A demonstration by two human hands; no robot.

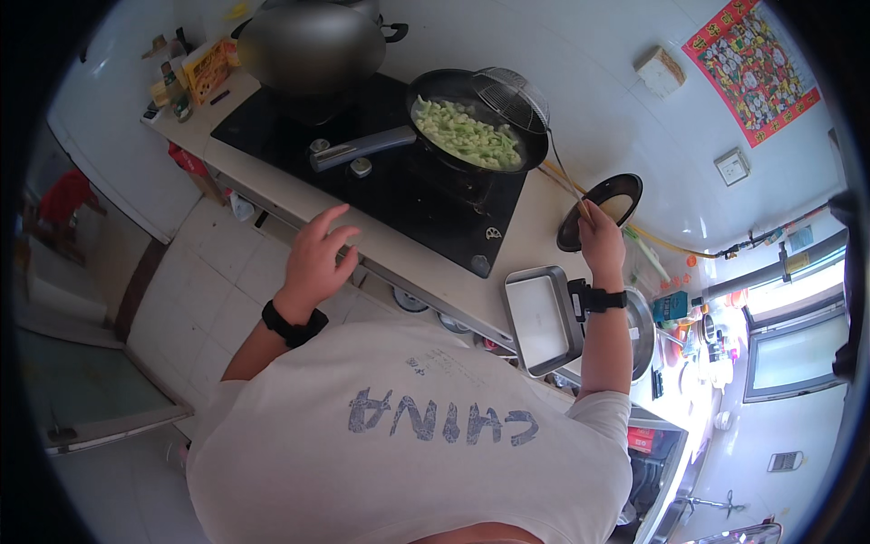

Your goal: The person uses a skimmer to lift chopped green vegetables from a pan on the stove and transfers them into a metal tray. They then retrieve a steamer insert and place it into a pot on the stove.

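My right hand [601,239] grips the handle of a wire skimmer [513,97], whose mesh bowl is over the far right part of a dark frying pan [537,151]. Chopped pale green vegetable pieces [465,134] lie in liquid in the pan, which stands on a black glass cooktop [401,197]. The pan's grey handle [367,147] points left. Nothing is in my left hand [318,262]; its fingers are spread in the air in front of the counter's edge, below that handle.
A large wok [312,47] stands at the back left of the cooktop. Right of it are a rectangular metal tray [540,319], a round metal basin [642,333] partly behind my right forearm, and an oval dark dish [629,190] near the wall. Bottles [178,95] stand on the far left counter.
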